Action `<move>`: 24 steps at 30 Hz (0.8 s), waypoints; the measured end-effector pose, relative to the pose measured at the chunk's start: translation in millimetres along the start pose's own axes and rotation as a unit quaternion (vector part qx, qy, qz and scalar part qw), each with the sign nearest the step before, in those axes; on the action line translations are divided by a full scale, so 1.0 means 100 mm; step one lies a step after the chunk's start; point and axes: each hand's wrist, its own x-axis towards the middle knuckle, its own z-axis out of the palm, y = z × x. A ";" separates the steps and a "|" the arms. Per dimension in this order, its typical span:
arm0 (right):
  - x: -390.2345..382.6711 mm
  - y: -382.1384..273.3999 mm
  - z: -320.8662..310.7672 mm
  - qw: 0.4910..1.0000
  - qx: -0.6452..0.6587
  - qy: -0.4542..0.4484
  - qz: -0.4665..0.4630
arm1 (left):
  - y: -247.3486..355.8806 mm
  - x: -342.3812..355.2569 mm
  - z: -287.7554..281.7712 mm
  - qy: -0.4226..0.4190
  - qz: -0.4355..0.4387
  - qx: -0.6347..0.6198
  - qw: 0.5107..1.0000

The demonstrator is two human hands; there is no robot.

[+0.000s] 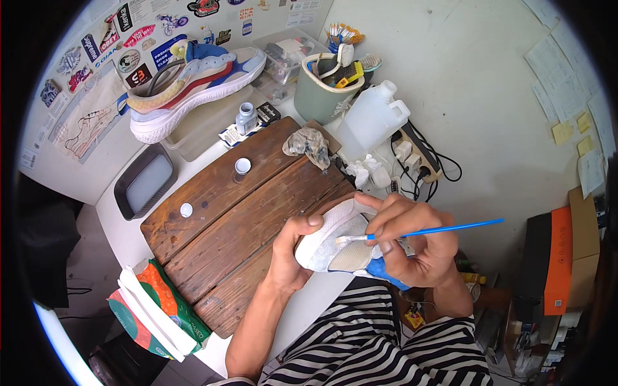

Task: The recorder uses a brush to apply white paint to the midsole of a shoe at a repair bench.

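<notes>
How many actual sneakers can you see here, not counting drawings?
2: a white-and-blue sneaker held in the left hand, and a multicoloured sneaker at the back left, near the stickered wall. Others could be hidden from this view.

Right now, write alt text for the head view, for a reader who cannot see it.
A person's left hand holds a white and blue shoe while the right hand holds a blue paintbrush to it. Beyond are a wooden board, a rag and a multicoloured sneaker.

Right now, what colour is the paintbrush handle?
The paintbrush handle is blue, clearest in the head view.
</notes>
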 end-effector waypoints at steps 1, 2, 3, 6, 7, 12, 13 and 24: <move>-0.01 0.00 0.01 1.000 0.003 0.022 0.013 | 0.00 0.00 -0.01 0.000 0.000 0.000 1.000; -0.02 0.00 0.01 0.999 0.007 0.044 0.026 | 0.00 0.00 -0.02 -0.003 -0.003 -0.001 1.000; -0.03 -0.01 0.01 0.999 0.007 0.044 0.026 | 0.00 0.00 -0.02 -0.006 -0.005 -0.002 1.000; -0.01 -0.03 0.01 0.999 0.018 0.047 0.016 | -0.01 -0.01 -0.02 0.003 0.000 -0.002 1.000; 0.01 -0.05 0.02 1.000 0.024 0.018 -0.009 | -0.01 -0.01 -0.02 0.003 0.000 -0.002 1.000; 0.00 -0.02 0.07 0.998 0.027 -0.020 -0.047 | -0.02 0.00 -0.01 0.018 0.001 -0.002 1.000; 0.01 -0.01 0.05 0.999 0.019 -0.019 -0.045 | -0.01 0.00 0.00 0.018 0.001 -0.002 1.000; 0.09 0.13 -0.02 0.998 0.063 0.012 0.005 | -0.02 0.03 -0.12 0.088 -0.013 0.019 0.996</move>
